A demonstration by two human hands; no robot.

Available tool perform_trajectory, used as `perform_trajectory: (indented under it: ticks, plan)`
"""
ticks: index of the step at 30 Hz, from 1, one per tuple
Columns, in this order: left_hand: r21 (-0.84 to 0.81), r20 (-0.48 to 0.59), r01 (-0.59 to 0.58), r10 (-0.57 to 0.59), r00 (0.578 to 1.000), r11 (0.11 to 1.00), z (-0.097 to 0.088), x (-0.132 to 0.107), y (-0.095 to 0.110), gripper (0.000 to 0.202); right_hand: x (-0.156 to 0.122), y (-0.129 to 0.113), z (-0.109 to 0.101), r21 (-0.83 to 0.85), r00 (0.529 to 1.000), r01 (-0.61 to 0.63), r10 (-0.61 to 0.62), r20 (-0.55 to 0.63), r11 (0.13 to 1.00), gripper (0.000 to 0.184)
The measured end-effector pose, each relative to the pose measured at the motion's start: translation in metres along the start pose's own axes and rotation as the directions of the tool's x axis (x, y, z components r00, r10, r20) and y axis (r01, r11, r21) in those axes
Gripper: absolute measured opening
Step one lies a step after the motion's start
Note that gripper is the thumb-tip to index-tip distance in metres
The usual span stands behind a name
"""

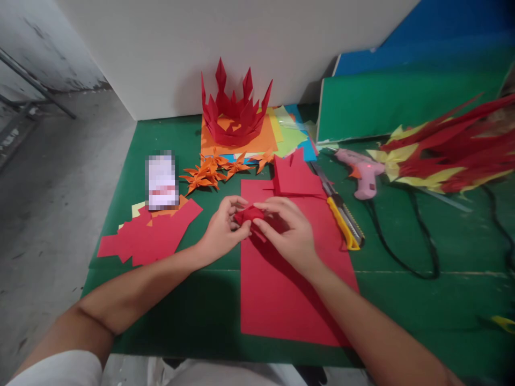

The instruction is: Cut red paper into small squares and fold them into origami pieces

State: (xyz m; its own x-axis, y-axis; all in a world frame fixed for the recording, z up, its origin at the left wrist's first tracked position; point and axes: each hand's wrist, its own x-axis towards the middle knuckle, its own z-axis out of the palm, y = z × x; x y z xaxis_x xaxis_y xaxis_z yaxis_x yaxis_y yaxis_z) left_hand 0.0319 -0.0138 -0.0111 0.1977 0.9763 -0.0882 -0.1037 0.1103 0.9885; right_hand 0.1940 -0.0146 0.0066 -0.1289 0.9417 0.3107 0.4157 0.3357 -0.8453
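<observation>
Both hands meet over a large red paper sheet [281,300] on the green table [402,300]. My left hand [223,228] and my right hand [287,230] pinch a small folded red paper piece [249,214] between their fingertips, just above the sheet. Fingers of both hands are curled round it. Behind them lies a stack of folded red paper pieces [295,177].
A red paper crown [235,110] stands on coloured sheets at the back, orange paper flowers [217,169] in front of it. Red paper scraps [153,233] and a card [161,180] lie left. A yellow utility knife [341,214], pink glue gun [362,174] and red-yellow paper feathers [450,150] lie right.
</observation>
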Motion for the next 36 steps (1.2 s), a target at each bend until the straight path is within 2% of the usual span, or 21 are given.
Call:
perform_trajectory:
  ticks: [5,8,13,21,28,36]
  plan:
    - [-0.05,0.029,-0.001,0.002,1.0,0.999,0.001,-0.001,0.003,0.03,0.0,0.001,0.001,0.067,0.998,-0.016,0.021,-0.062,0.998,0.001]
    - [-0.05,0.038,0.021,-0.019,0.999,0.999,0.002,-0.001,0.004,0.027,0.0,0.001,0.001,0.093,0.997,-0.041,0.046,-0.059,0.995,0.004]
    - [-0.107,-0.052,0.0,-0.005,0.999,0.994,0.002,0.001,0.003,0.035,-0.001,0.001,-0.001,0.058,0.999,-0.041,0.043,-0.028,0.997,0.01]
    - [-0.121,-0.03,-0.007,0.004,1.0,0.993,0.001,0.001,0.003,0.027,-0.001,0.01,-0.001,0.059,0.996,-0.091,0.092,-0.015,0.994,0.01]
    - [-0.092,-0.018,0.011,-0.012,1.0,0.996,0.001,-0.002,0.006,0.026,0.002,0.012,-0.002,0.069,0.997,-0.078,0.076,0.023,0.995,0.01]
    - [-0.106,-0.029,0.014,-0.017,0.999,0.994,0.0,-0.003,0.005,0.024,0.004,0.014,-0.005,0.003,0.997,-0.002,0.001,0.083,1.0,0.011]
